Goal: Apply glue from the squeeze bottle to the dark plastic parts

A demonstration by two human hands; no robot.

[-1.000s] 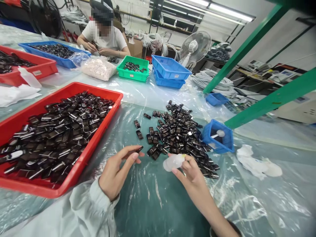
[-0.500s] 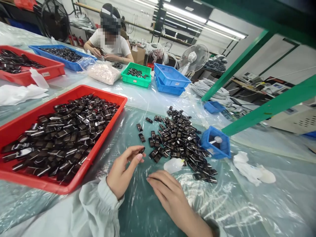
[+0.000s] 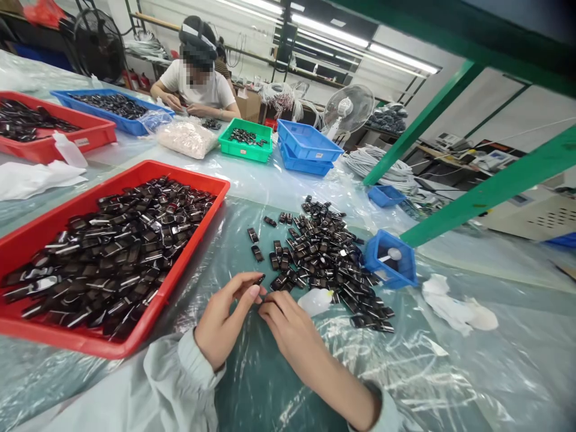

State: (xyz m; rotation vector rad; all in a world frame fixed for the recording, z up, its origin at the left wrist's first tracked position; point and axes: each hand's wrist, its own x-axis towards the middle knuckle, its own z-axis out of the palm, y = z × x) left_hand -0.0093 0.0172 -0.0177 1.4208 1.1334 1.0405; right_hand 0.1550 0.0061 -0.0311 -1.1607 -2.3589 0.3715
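My left hand (image 3: 229, 315) pinches a small black part (image 3: 260, 279) between thumb and fingers, above the green table surface. Close against it on the right, my right hand (image 3: 290, 327) has its fingers bent together at the part's lower side; whatever its fingertips grip is too hidden to tell. Beyond the hands lies a loose pile of black parts (image 3: 324, 246). A translucent bottle with a yellowish tip (image 3: 315, 301) rests beside my right hand. To the left, a big red tray (image 3: 180, 273) holds many similar black parts.
A small blue bin (image 3: 396, 270) with a white round item stands right of the pile, near crumpled white tissue (image 3: 454, 306). Farther back are a green tray (image 3: 245, 150), stacked blue trays (image 3: 310, 144) and a seated person (image 3: 198, 78). A green frame (image 3: 423, 129) slants across the right.
My right hand has moved up and left, so its fingertips now meet those of my left hand at the black part. The view has shifted slightly.
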